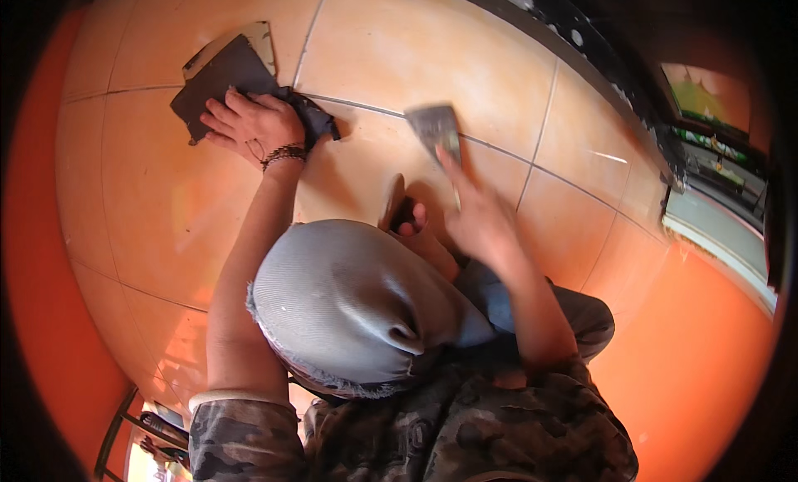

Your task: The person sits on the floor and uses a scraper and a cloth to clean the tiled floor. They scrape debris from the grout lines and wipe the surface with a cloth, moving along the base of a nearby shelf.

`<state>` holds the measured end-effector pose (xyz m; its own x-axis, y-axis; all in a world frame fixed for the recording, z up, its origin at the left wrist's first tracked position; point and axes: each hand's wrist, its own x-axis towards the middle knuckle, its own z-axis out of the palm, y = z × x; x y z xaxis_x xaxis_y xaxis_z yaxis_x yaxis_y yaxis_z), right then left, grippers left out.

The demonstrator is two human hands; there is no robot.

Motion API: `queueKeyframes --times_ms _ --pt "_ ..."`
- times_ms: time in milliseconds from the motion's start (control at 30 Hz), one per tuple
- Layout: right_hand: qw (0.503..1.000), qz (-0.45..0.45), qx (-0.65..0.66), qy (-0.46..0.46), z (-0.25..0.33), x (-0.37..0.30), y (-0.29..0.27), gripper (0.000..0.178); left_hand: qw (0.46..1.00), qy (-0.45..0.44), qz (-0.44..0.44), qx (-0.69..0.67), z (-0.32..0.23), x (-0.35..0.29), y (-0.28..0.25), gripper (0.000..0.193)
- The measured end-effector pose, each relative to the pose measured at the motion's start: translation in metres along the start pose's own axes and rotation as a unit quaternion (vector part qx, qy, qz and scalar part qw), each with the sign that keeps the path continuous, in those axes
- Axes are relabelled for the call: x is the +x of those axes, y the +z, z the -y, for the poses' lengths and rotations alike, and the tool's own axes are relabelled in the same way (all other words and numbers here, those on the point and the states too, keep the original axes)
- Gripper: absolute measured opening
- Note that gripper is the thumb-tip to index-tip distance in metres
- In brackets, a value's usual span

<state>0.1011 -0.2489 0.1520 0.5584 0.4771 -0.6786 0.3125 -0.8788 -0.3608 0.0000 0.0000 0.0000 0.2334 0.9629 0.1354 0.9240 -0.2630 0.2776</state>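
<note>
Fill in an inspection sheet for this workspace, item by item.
Surface: tan tiles with grey grout lines.
Job's things: scraper, motion-blurred; dark sheet overlapping a beige piece.
Clutter: crumpled black piece by the left wrist; whether joined to the sheet, cannot tell.
Hands: left hand palm-down on the dark sheet; right hand holding the scraper.
Cables: nothing seen.
Surroundings: orange wall at left.
</note>
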Motion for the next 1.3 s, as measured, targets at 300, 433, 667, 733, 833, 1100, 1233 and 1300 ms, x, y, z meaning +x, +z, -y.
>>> queueKeyframes --times_ms 300,433,667,733,833,1100,1233,1300 --pt "0.995 -0.098 -0.003 0.016 -0.004 -0.020 0.031 0.085 0.995 0.037 -0.088 0.000 -0.011 0.041 0.010 0.045" --pt "0.993 -0.033 0.039 0.106 0.024 0.003 0.005 0.083 0.997 0.035 -0.064 0.019 -0.005 0.046 0.002 0.045" --pt "0.993 -0.070 0.059 0.073 -0.008 -0.022 0.029 0.089 0.993 0.035 -0.107 0.032 0.003 0.047 0.014 0.043" --pt "0.991 -0.048 0.067 0.108 0.000 -0.017 0.014 0.090 0.995 0.033 -0.086 0.036 -0.007 0.045 0.008 0.043" --pt "0.987 -0.064 0.092 0.116 0.002 0.026 -0.020 0.083 0.997 0.037 -0.065 0.031 -0.009 0.042 0.006 0.043" --pt "0.990 -0.091 0.069 0.078 0.013 0.010 0.017 0.084 0.997 0.038 -0.070 0.019 -0.011 0.042 0.000 0.046" --pt "0.993 -0.050 0.005 0.107 0.043 0.059 -0.022 0.084 0.999 0.025 -0.036 0.012 -0.011 0.042 -0.004 0.048" --pt "0.992 -0.037 0.008 0.117 0.053 0.075 -0.042 0.084 0.998 0.027 -0.050 0.007 -0.007 0.040 0.001 0.048"
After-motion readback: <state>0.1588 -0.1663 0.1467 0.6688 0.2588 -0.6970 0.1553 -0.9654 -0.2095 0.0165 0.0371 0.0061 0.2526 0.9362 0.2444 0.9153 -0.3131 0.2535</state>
